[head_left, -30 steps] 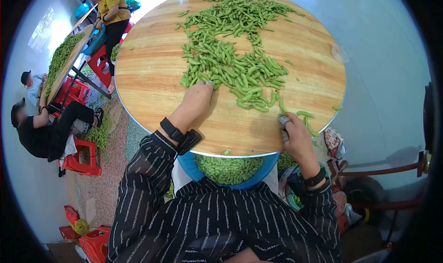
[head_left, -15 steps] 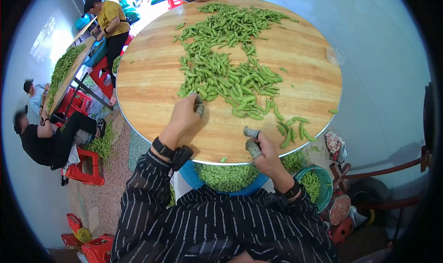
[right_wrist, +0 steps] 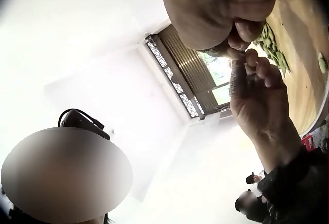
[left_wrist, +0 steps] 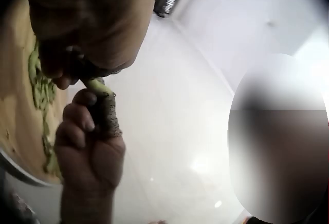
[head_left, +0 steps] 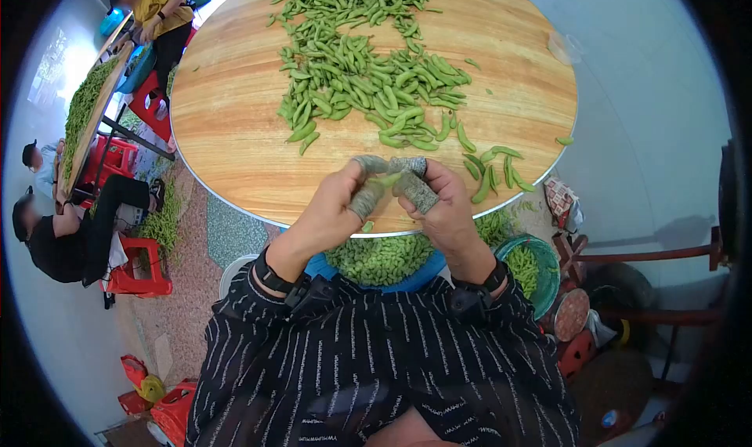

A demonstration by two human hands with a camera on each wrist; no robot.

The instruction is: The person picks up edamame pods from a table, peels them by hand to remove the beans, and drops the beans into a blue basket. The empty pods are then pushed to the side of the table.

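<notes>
at the near edge of the round wooden table (head_left: 235, 157), just above the person's lap, the two hands have come together where half a second ago they were apart: the left hand (head_left: 337, 204) was out at the near fringe of the pile and the right hand (head_left: 442, 204) was low by the table rim. both now pinch one green bean pod (head_left: 389, 179) between them, thumbs and forefingers curled round its ends; the fingertips (head_left: 366, 198) wear grey woven sleeves, and the left wrist view shows the pod (left_wrist: 97, 86) poking out between the two hands. that meeting reads as a pod fetched from the pile and brought in for opening, so the work seems to be at the shelling step for this pod. right below the hands, under the table edge, sits a blue basin (head_left: 407, 278) full of pale green shelled beans, and to its right a smaller green basket (head_left: 548, 278) holds more pods. a little farther out on the right lie a few loose pods (head_left: 493, 169), well apart from the main pile of pods (head_left: 360, 71) spread across the middle and far side of the table. far left, other people sit at another table (head_left: 86, 110) heaped with green.
</notes>
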